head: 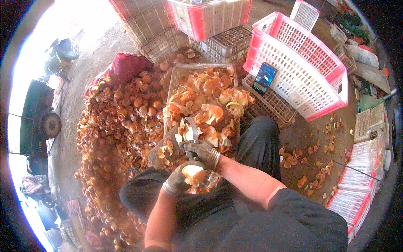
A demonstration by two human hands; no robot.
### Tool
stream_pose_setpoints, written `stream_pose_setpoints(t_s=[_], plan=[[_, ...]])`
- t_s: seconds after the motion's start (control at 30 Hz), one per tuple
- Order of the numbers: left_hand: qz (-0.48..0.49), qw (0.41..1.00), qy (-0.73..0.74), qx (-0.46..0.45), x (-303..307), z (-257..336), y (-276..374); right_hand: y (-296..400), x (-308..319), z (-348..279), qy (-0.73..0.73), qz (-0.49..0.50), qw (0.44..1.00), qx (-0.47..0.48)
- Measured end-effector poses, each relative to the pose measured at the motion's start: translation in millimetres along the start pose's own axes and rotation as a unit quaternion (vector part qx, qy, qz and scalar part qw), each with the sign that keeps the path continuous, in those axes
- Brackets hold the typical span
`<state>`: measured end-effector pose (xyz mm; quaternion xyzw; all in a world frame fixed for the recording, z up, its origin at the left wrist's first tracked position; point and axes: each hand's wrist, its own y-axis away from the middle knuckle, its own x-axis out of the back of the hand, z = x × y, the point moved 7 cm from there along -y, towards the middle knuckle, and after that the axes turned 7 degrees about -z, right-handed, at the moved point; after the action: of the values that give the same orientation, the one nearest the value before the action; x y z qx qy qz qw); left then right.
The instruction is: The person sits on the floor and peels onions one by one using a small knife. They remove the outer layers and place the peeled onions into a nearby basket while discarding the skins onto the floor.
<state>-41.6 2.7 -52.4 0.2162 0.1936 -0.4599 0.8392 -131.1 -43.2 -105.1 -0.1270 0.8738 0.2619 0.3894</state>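
My left hand (176, 180), in a grey work glove, holds a partly peeled onion (193, 175) above my lap. Just above it, my gloved right hand (202, 153) grips a knife, its curved metal blade (192, 128) pointing away from me. The two hands are close together, and the knife's handle is hidden in the fist. Beyond the blade stands a plastic crate (171, 82) heaped with orange-brown onion skins (211, 114). A large pile of unpeeled onions (122, 110) spreads over the ground to my left. Loose skins lie in my lap below the onion.
A red mesh sack (130, 66) lies at the pile's far end. A smartphone (265, 77) leans on a pink-and-white crate (292, 67) at the front right. More crates (225, 42) stand ahead and along the right. Scattered skins (302, 181) litter the floor; a wheeled vehicle (39, 126) stands far left.
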Motion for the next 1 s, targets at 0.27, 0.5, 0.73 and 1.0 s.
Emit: stream_pose_setpoints(t_s=[0.27, 0.5, 0.73, 1.0], plan=[[0.060, 0.996, -0.043, -0.048, 6.0, 7.2, 1.0, -2.2, -4.7, -1.5, -0.044, -0.014, 0.998, 0.031], [0.078, 0.992, 0.069, -0.076, 8.6, 3.2, 3.8, 3.0, -19.9, -11.3, -0.036, -0.016, 0.998, 0.049], [0.071, 0.995, 0.035, -0.067, 12.0, 0.3, 3.0, -2.4, -12.8, -4.1, -0.059, -0.049, 0.996, 0.045], [0.092, 0.992, -0.067, -0.054, 11.1, 8.8, 3.5, -5.7, -9.2, -0.8, -0.049, -0.049, 0.996, 0.049]])
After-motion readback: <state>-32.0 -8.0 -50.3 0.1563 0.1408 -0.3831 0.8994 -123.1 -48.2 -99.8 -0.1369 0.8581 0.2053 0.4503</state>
